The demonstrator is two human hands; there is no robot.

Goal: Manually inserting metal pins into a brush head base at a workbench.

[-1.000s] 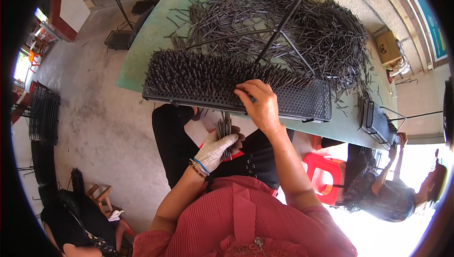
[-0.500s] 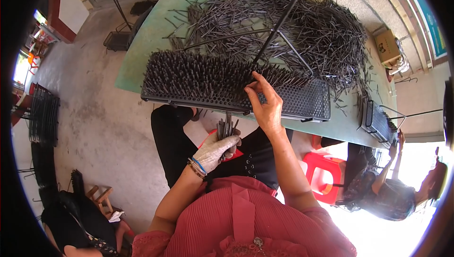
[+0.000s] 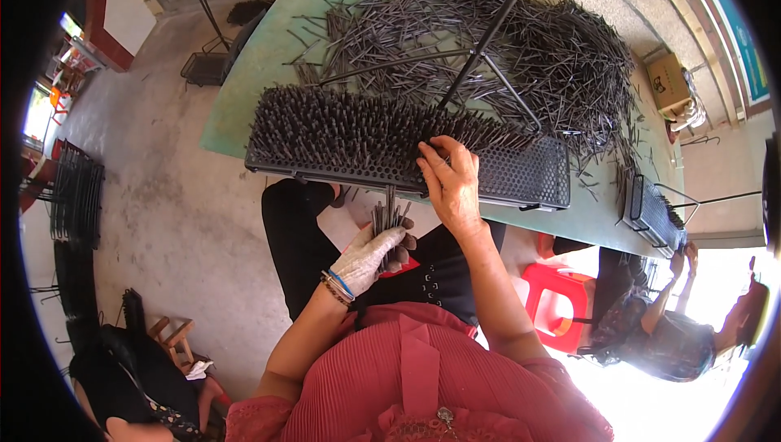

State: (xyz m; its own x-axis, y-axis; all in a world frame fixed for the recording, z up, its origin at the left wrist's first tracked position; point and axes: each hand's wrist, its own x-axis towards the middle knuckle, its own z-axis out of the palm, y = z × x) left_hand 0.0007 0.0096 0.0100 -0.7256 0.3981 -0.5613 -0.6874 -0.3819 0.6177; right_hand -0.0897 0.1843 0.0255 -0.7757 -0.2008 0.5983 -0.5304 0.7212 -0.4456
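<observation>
My left hand (image 3: 366, 260), in a pale work glove, is closed around a bundle of thin dark sticks (image 3: 388, 221) just below the table's near edge. A black perforated rack (image 3: 541, 172) lies along that edge. Many dark sticks (image 3: 325, 129) stand upright in its holes, dense on the left and thinning rightward; holes at the right end and along the front are bare. My bare right hand (image 3: 457, 186) is over the rack's middle, thumb and fingers pinched close to the standing sticks. What the pinch holds, if anything, is too small and dark to make out.
Loose sticks (image 3: 569, 60) heap on the green table (image 3: 244, 100) behind the rack, whose thin black handle (image 3: 492, 31) slants up. At right, another person's hands (image 3: 685, 256) are by a smaller rack (image 3: 651, 213). A red stool (image 3: 557, 302) stands below the table's right side.
My right hand has drawn slightly down and toward me, its fingers closer together at the rack. My left hand stays nearly in place with its bundle.
</observation>
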